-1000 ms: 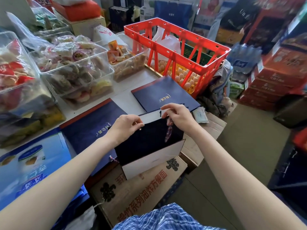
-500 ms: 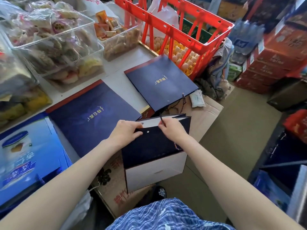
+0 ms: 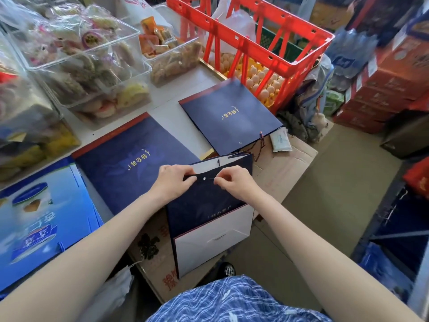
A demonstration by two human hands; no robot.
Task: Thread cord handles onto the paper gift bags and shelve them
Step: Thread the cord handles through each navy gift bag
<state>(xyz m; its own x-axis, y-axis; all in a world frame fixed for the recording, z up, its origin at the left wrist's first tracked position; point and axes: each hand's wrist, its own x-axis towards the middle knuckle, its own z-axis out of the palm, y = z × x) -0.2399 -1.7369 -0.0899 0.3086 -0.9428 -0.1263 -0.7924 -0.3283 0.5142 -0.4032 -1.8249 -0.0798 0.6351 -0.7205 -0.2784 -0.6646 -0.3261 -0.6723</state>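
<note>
My left hand (image 3: 173, 180) pinches the top edge of the navy gift bag (image 3: 204, 205), which stands upright in front of me, just off the counter (image 3: 176, 117). My right hand (image 3: 234, 182) pinches a thin cord end (image 3: 210, 179) just beside the bag's eyelet (image 3: 203, 179).

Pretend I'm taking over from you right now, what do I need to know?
Left hand pinches the top edge of the upright navy bag. Right hand pinches the cord end beside the eyelet in that edge.
Two more navy bags lie flat on the counter: the far one shows a cord at its edge, the near one shows none.
Done: maybe the far bag.
Left: thread this bag, check the near one, shelve all.
</note>
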